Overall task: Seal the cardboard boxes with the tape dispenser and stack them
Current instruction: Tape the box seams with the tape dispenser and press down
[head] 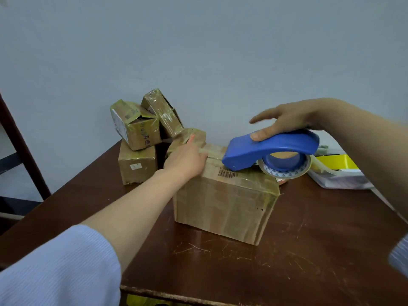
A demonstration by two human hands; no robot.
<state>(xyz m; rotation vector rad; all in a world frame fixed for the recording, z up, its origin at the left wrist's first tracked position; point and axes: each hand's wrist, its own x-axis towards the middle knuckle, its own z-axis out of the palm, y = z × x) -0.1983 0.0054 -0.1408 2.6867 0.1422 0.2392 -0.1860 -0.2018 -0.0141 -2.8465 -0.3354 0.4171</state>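
Your left hand [186,161] presses flat, fingers straight, on the cardboard box [225,208] mid-table [309,250] to steady it, while your right hand [284,120], thumb clamped round the blue tape dispenser [271,149], sets its nose on the top seam, small boxes [141,138] piled at the back-left corner.

The tape dispenser [271,149] in my right hand [291,120] is solid blue. Its tape roll [284,171] is yellowish-clear, on a white core printed with small blue triangles. The cardboard box [223,208] is dull tan with a black barcode [227,173] on top. One nail on my left hand [187,160] shows pinkish-orange. The small boxes [136,127] behind are brown under greenish-yellow glossy tape, and one has a white label [135,166]. My sleeve [59,268] is pale blue with fine ribbing. The table [309,250] is dark reddish-brown with pale scratches, and the wall [198,40] is light grey-blue.
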